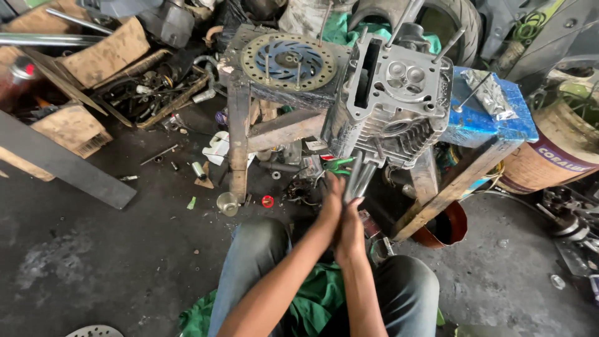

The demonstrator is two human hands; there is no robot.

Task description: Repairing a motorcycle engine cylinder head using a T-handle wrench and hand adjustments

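A silver engine cylinder head [394, 100] with long studs rests tilted on a rough wooden stand [238, 134]. A thin metal rod [357, 178] comes down from its underside. My left hand [331, 203] and my right hand [350, 234] are pressed palm to palm around the lower end of that rod, just below the head. Both forearms reach up from my lap, where a green cloth [318, 293] lies over my jeans. How the rod meets the head is hidden.
A drilled brake disc [288, 60] lies on the stand's top. A blue-painted wooden bench [493, 125] holding a foil bag [493, 93] stands at right, with a barrel [555, 156] beyond. Green-handled pliers [337, 165], a metal cup [228, 203], cardboard boxes [68, 128] and scattered parts cover the oily floor.
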